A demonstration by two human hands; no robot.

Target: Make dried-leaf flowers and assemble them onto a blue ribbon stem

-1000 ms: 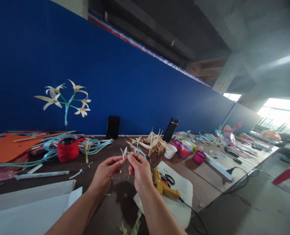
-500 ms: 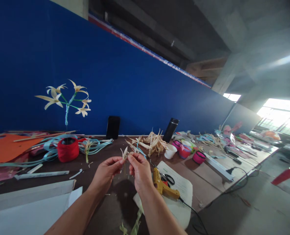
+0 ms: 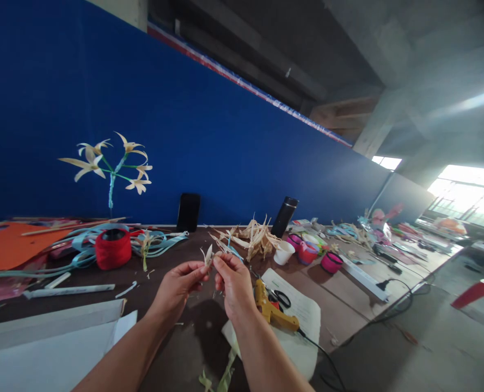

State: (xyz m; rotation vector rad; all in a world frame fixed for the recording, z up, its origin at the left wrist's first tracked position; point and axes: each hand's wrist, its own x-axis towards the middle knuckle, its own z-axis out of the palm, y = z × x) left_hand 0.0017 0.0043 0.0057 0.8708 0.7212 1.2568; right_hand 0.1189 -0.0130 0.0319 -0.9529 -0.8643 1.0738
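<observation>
Between my hands is a small pale flower (image 3: 208, 252) that looks made of dried corn husk, its petals pointing up. My left hand (image 3: 177, 288) pinches its base between thumb and forefinger. From the other side, my right hand (image 3: 234, 284) is closed in a pinch against the flower; its fingertips hide the exact grip. A yellow glue gun (image 3: 271, 309) lies beside my right forearm on a paper booklet (image 3: 305, 340), with black-handled scissors (image 3: 282, 298) next to it. Beyond my hands is a heap of dried husks (image 3: 258, 239).
A finished husk-flower stem (image 3: 111, 188) stands at the back left, behind a red ribbon roll (image 3: 113, 250). A black phone (image 3: 188, 212) leans against the blue partition (image 3: 225, 152). A white cup (image 3: 284, 252) and dark bottle (image 3: 285, 218) stand right of the husks. The glue gun's cord (image 3: 327, 356) trails off the table.
Almost nothing differs. Both hands keep their pinch on the husk flower, with only slight shifts of the fingers and of the camera view.
</observation>
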